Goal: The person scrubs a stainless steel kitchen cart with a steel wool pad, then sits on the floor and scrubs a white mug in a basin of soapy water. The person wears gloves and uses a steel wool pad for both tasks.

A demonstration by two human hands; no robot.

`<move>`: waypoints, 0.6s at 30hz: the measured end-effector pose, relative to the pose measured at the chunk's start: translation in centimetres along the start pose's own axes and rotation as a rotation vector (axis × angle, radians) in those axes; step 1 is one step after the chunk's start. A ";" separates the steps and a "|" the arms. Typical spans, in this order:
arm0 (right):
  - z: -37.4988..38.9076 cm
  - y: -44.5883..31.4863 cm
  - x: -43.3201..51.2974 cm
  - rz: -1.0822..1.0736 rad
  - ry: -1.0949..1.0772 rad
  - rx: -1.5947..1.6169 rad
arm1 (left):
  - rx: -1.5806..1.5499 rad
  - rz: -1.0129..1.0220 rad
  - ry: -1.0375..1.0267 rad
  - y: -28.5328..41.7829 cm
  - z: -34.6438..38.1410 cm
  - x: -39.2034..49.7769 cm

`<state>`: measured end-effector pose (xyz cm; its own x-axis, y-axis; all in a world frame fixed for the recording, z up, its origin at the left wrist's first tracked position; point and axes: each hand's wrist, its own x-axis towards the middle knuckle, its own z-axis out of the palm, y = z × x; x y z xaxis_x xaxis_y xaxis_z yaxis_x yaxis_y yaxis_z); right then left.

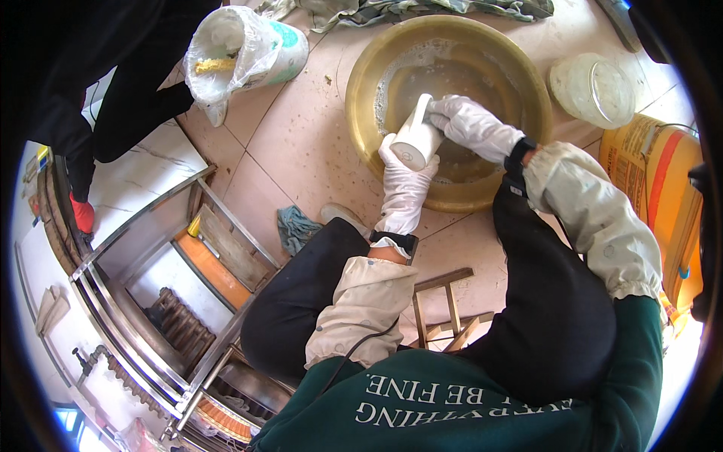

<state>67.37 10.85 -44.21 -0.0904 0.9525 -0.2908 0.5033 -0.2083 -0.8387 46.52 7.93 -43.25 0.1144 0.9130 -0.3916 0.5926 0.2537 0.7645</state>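
A white cup with a handle (414, 146) is tilted over a large brass-coloured basin (361, 85), its base turned up towards me. My left hand (408, 179), in a white glove, is closed around the cup from below. At the cup's far end is my right hand (471, 121), gloved too, with its fingers bent at the rim; whether something is pinched in them cannot be told. Cloudy water (480, 79) with suds along its edge fills part of the basin.
A bin with a plastic liner (282, 53) stands at upper left, a glass jar (587, 90) and a yellow container (649, 175) at right. A blue-grey rag (297, 229), a metal-framed rack (237, 223) and a wooden stool (452, 305) are nearer. Another person's dark-clothed leg (135, 107) is at left.
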 end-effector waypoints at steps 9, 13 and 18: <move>0.9 0.5 -0.3 -0.028 -0.127 0.273 | -0.067 -0.018 0.031 0.0 0.2 0.2; 0.5 0.4 -0.8 0.110 0.026 0.274 | -0.042 0.000 0.004 0.0 -0.1 0.1; 1.9 -0.9 -2.3 0.019 -0.041 0.336 | -0.077 -0.025 0.014 -0.5 -0.1 1.1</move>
<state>65.45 8.45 -43.65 -0.1217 0.9393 -0.3208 0.1947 -0.2943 -0.9357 46.29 8.87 -44.07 0.0888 0.9102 -0.4046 0.5317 0.3002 0.7919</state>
